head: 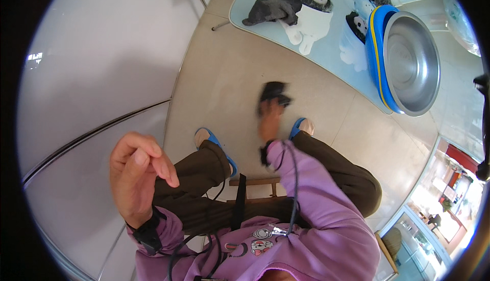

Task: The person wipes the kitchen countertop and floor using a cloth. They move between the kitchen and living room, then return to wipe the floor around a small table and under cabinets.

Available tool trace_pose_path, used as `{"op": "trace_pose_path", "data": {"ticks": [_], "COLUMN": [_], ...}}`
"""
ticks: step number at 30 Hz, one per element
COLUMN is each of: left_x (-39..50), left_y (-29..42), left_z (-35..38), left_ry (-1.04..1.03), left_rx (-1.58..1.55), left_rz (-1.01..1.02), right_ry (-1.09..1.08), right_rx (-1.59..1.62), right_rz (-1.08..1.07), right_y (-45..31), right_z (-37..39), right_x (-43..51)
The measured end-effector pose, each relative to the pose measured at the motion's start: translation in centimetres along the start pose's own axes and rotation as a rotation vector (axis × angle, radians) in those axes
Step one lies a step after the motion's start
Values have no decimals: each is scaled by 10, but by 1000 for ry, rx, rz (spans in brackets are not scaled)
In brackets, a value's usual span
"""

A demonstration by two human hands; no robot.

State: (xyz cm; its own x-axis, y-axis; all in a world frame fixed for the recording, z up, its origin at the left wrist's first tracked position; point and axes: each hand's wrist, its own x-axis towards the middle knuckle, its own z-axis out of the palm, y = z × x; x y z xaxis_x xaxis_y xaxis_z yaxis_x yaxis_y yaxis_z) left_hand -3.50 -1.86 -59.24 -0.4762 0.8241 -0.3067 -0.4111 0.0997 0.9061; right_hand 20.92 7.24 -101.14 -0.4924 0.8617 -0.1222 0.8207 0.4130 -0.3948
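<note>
My right hand (pixel 271 118) reaches down between my feet over the tiled floor and grips a dark cloth-like item (pixel 273 91); both are blurred, and the item's exact kind cannot be told. My left hand (pixel 139 173) is raised at the left above my knee, its fingers curled loosely near the thumb, with nothing visible in it. A black strap with a small device sits on each wrist, and cords run from them over my purple sleeves.
A low table (pixel 260 37) with a cartoon-print cover stands ahead on the right. On it, a steel basin (pixel 411 64) leans with a blue basin (pixel 377 51). White panels (pixel 103 70) rise at the left. Blue slippers (pixel 216 139) are on my feet, near a wooden stool (pixel 254 182).
</note>
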Motion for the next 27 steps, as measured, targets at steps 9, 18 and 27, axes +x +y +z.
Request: {"op": "trace_pose_path", "data": {"ticks": [9, 18, 27], "left_x": [-3, 4, 5], "left_y": [0, 0, 2], "left_z": [-6, -2, 11], "left_ry": [35, -36, 21], "left_rx": [-23, -69, -110], "left_rz": [-5, -62, -91], "right_ry": [62, -158, -384], "right_rx": [-158, -704, 124], "right_rz": [-229, 326, -926], "right_y": [64, 61, -41], "right_z": [1, -6, 11], "right_x": [70, 201, 26]}}
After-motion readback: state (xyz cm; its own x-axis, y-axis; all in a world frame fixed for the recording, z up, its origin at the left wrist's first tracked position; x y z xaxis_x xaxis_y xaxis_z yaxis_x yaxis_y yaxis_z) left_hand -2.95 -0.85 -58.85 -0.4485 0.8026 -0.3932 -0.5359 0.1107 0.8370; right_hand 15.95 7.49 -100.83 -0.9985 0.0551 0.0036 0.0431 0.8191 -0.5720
